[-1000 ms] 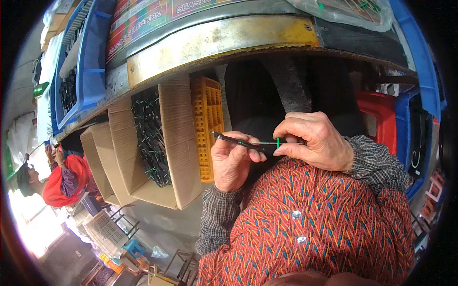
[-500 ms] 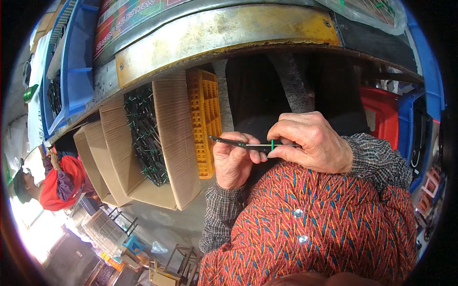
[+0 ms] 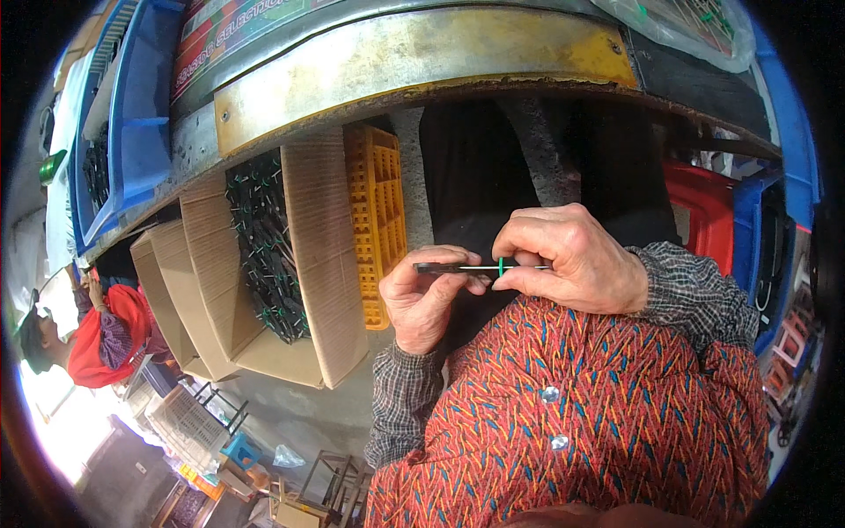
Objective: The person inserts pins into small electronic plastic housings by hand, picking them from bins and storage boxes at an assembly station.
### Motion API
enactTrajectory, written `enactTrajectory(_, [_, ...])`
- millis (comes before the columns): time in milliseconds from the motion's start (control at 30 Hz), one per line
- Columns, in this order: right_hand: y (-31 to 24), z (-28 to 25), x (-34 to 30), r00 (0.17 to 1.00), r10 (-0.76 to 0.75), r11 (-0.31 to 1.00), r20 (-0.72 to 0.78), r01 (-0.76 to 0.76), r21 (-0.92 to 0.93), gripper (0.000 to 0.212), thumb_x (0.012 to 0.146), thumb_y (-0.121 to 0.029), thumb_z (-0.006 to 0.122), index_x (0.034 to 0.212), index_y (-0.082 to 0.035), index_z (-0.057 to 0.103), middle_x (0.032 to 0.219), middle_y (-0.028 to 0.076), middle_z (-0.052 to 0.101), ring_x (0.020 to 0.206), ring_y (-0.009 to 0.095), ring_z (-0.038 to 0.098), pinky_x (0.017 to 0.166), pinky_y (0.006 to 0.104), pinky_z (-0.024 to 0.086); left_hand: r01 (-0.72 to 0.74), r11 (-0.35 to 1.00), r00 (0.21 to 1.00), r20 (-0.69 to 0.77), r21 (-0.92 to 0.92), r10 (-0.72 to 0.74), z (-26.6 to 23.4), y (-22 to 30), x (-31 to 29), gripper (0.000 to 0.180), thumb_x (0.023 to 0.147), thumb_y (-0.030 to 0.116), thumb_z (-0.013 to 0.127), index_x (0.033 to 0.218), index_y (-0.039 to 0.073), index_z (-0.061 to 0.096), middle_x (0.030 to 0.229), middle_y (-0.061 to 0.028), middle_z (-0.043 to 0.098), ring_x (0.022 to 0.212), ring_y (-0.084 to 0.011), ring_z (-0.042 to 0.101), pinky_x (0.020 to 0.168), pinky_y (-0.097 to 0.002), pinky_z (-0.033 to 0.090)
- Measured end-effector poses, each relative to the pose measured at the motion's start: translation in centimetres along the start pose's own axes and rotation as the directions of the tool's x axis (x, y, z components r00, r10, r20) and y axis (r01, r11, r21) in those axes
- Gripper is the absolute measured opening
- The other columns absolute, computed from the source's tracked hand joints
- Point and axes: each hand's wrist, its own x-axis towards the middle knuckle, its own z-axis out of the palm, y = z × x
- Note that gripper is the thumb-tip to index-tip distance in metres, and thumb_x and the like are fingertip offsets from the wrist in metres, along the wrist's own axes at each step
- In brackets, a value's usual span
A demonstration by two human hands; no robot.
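Note:
In front of my body, my left hand (image 3: 418,304) is closed, its thumb and fingers pinching a slim black piece with a thin metal shaft (image 3: 435,267). My right hand (image 3: 576,262) pinches the shaft's other end between thumb and forefinger. A small green crosspiece (image 3: 501,267) stands upright on the shaft, between the two hands. The piece lies nearly level, its black end pointing left. My right fingertips hide the far right end. Similar dark pieces with green bits (image 3: 266,255) fill an open cardboard box (image 3: 324,264) to the left.
A metal-edged workbench (image 3: 422,70) runs across beyond my hands. Under it stand a yellow plastic crate (image 3: 377,224) and a red plastic stool or bin (image 3: 709,211). Blue trays (image 3: 141,132) sit at the left, a clear bag (image 3: 695,35) at the upper right. Another person in red (image 3: 101,339) is at the far left.
My left hand has shifted a little to the left along the black piece, so less of it sticks out. The piece lies more level. My right hand stays almost in place.

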Motion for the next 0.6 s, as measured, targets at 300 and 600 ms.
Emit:
enactTrajectory(300, [0.1, -0.2, -0.1, 0.991, 0.127, 0.985, 0.034, -0.130, 0.112, 0.021, 0.072, -0.011, 0.073, 0.075, 0.001, 0.056, 0.057, 0.006, 0.045, 0.050, 0.015, 0.043, 0.048, 0.0331, 0.036, -0.082, 0.846, 0.996, 0.005, 0.527, 0.094, 0.7, 1.4, -0.1, 0.012, 0.083, -0.006, 0.062, 0.094, -0.006, 0.063, 0.096, -0.0173, 0.064, 0.077, -0.0188, 0.065, 0.069, -0.0275, 0.055])
enactTrajectory(600, [0.2, -0.3, -0.2, 0.994, 0.082, 0.988, 0.065, -0.090, 0.123, 0.021, 0.071, -0.009, 0.072, 0.075, 0.002, 0.055, 0.058, 0.008, 0.046, 0.050, 0.017, 0.045, 0.049, 0.0336, 0.036, -0.205, 0.648, 0.970, 0.064, 0.734, 0.234, 0.3, 1.1, -0.5, 0.021, 0.070, -0.006, 0.068, 0.090, -0.002, 0.065, 0.089, -0.0149, 0.068, 0.084, -0.0249, 0.067, 0.075, -0.0318, 0.053])
